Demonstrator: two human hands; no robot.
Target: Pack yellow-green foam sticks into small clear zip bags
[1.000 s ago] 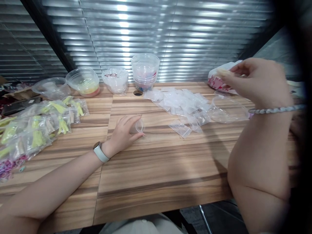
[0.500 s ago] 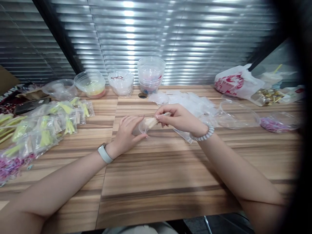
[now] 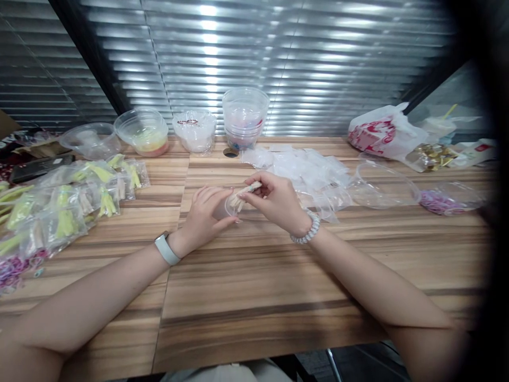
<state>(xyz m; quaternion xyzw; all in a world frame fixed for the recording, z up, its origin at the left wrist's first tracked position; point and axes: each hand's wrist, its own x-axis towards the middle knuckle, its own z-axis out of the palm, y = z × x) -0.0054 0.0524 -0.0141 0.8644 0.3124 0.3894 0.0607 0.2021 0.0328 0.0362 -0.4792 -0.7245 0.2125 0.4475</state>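
My left hand (image 3: pixel 204 214) rests on the wooden table (image 3: pixel 254 286) and holds open a small clear plastic bag (image 3: pixel 228 204). My right hand (image 3: pixel 274 200) pinches a bundle of pale wooden clips (image 3: pixel 243 194) whose ends sit at the bag's mouth. A white watch is on my left wrist and a beaded bracelet on my right. A heap of empty clear bags (image 3: pixel 306 170) lies just behind my right hand.
Filled bags of yellow-green and pale clips (image 3: pixel 67 207) cover the left side. Clear plastic tubs (image 3: pixel 245 116) line the back edge. A clear bowl (image 3: pixel 384 183), a bowl of purple bands (image 3: pixel 445 199) and a red-and-white plastic bag (image 3: pixel 382 132) are at the right.
My right hand came down from the raised far right with the clips to the bag in my left hand, and the clips now reach into its mouth. My left hand stayed put.
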